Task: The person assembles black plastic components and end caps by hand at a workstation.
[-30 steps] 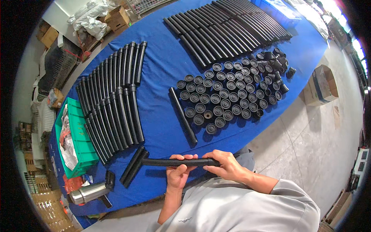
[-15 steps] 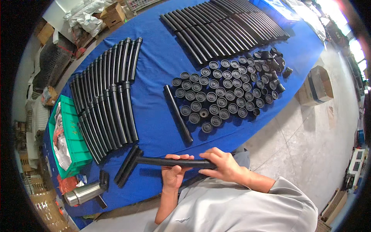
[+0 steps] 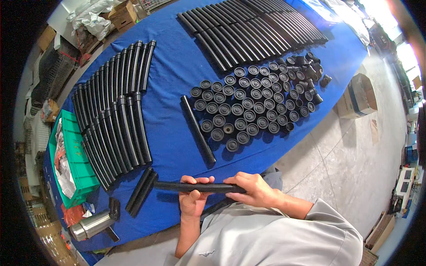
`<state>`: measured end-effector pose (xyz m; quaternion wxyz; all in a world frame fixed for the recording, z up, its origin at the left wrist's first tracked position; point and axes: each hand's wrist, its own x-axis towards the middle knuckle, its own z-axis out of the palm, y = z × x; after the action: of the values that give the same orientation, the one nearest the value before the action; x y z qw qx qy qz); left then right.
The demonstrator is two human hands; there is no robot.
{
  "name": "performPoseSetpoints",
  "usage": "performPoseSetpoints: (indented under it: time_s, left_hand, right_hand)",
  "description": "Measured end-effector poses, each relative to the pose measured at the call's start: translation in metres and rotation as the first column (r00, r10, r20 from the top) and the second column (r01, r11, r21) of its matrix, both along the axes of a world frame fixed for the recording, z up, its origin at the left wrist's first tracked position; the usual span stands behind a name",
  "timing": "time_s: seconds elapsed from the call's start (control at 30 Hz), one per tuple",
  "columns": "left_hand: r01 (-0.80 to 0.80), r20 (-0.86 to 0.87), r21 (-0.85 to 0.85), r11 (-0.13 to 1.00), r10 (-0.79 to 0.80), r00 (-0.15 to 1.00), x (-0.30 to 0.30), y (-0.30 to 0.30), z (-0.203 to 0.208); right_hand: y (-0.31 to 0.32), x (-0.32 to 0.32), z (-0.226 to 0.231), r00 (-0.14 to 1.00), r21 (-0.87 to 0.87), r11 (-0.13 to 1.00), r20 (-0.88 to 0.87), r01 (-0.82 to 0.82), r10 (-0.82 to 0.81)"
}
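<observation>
A long black tube (image 3: 168, 185) lies nearly level across both hands at the near edge of the table. Its middle is held by my left hand (image 3: 194, 197), thumb below and fingers over the top. My right hand (image 3: 254, 189) is wrapped round the right end, covering part of it; whether a cap sits there I cannot tell. The tube's left end meets a slanted black grooved block (image 3: 141, 191) on the blue cloth. Beyond my hands, a single black tube (image 3: 198, 128) lies by itself beside many round black caps (image 3: 239, 94).
Black tubes with collared ends (image 3: 117, 111) lie in two rows at left; plain tubes (image 3: 235, 35) fill the back. A green crate (image 3: 77, 155), steel flask (image 3: 92, 226) and dark phone-like slab (image 3: 112, 234) sit at left. A cardboard box (image 3: 361, 97) stands on the floor at right.
The whole view has shifted slightly, so the table's contents appear farther left. My right fingers sit a little closer to my left hand on the tube. Both hands keep their hold.
</observation>
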<state>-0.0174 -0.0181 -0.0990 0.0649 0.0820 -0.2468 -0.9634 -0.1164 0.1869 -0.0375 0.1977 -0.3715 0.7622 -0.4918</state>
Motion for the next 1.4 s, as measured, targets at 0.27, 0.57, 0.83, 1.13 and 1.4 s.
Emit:
performPoseSetpoints:
  time_s: [0.27,0.57,0.83,1.13,1.4]
  left_hand:
    - [0.004,0.035,0.027,1.000,-0.005,0.999,0.001,-0.002,-0.003]
    - [0.031,0.040,0.006,1.000,-0.031,0.999,0.000,-0.001,0.001]
    - [0.019,0.028,0.067,0.998,-0.021,0.999,-0.002,-0.001,0.002]
    - [0.039,0.013,0.043,0.998,-0.040,0.999,-0.005,0.000,0.006]
    - [0.026,0.014,0.070,0.997,-0.027,1.000,-0.005,0.000,0.004]
  right_hand:
    - [0.000,0.003,-0.008,0.995,-0.027,1.000,-0.099,-0.001,-0.002]
    - [0.001,0.001,-0.007,0.995,-0.031,0.999,-0.095,0.039,-0.042]
    - [0.004,0.004,0.001,0.981,0.093,0.994,0.182,0.054,-0.070]
    - [0.008,-0.004,0.002,0.958,0.084,0.996,0.283,0.022,-0.045]
    - [0.011,0.000,0.007,0.979,0.089,0.996,0.200,0.024,-0.041]
